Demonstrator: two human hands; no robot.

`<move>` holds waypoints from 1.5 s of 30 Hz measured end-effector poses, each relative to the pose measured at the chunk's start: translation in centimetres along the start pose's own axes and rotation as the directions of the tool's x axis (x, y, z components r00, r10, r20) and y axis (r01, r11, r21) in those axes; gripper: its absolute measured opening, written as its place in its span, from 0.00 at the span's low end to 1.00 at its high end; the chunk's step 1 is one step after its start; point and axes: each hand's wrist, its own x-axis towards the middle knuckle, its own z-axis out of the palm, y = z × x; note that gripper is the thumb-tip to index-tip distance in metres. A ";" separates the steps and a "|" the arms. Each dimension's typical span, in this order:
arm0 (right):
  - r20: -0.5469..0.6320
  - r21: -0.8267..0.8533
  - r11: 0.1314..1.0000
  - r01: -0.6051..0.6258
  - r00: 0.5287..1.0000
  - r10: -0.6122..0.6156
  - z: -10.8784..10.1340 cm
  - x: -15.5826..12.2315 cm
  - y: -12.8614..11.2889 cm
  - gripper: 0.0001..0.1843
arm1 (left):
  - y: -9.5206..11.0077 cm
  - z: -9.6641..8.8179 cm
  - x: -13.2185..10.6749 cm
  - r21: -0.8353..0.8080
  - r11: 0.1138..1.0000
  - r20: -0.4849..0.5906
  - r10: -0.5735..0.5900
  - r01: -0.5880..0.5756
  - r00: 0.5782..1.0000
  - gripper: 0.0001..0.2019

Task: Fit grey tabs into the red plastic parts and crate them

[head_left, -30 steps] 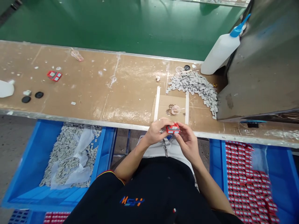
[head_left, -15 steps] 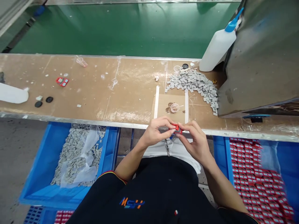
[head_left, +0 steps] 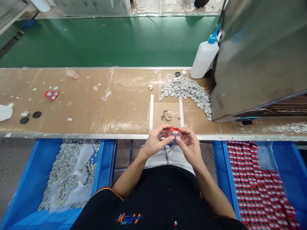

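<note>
1. Your left hand (head_left: 154, 142) and your right hand (head_left: 189, 148) are close together in front of you, not spread. Both pinch one small red block (head_left: 174, 132) from either side, with your fingertips (head_left: 170, 138) pressed against its edges.
2. You hold the red block just over the front edge of the bench (head_left: 96, 108), above your lap. A pale square shows on its top (too small to make out any detail).
3. Straight ahead of your hands, a cardboard sheet (head_left: 158, 111) lies on the bench between two white strips (head_left: 151, 108). A small clear cup (head_left: 169, 115) sits on the cardboard.
4. Past the cardboard lies a curved heap of grey tiles (head_left: 187, 91). To its right stand a white squeeze bottle (head_left: 203, 59) with a blue nozzle and a dented metal cabinet (head_left: 254, 57).
5. Below the bench, near your left elbow, a blue crate (head_left: 103, 159) holds grey tiles and a clear plastic bag. Near your right elbow, another blue crate (head_left: 218, 166) holds rows of red blocks (head_left: 256, 182).
6. Well off to your left on the bench lie a red piece (head_left: 51, 95) and two black discs (head_left: 30, 118).
</note>
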 end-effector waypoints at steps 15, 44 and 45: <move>0.273 -0.343 0.897 0.278 0.943 -0.188 -3.6 -0.1 -2.6 0.09 | 2.9 0.3 0.3 0.365 0.869 0.310 0.226 -0.335 0.924 0.10; -0.050 -0.339 0.903 0.264 0.953 -0.297 -6.6 -7.6 -4.9 0.04 | 6.0 6.5 -1.8 0.310 0.845 0.350 0.324 -0.435 0.879 0.12; -0.035 -0.336 0.900 0.277 0.951 -0.306 -6.7 -7.2 -4.6 0.04 | 5.9 6.4 -1.8 0.314 0.848 0.347 0.315 -0.426 0.883 0.12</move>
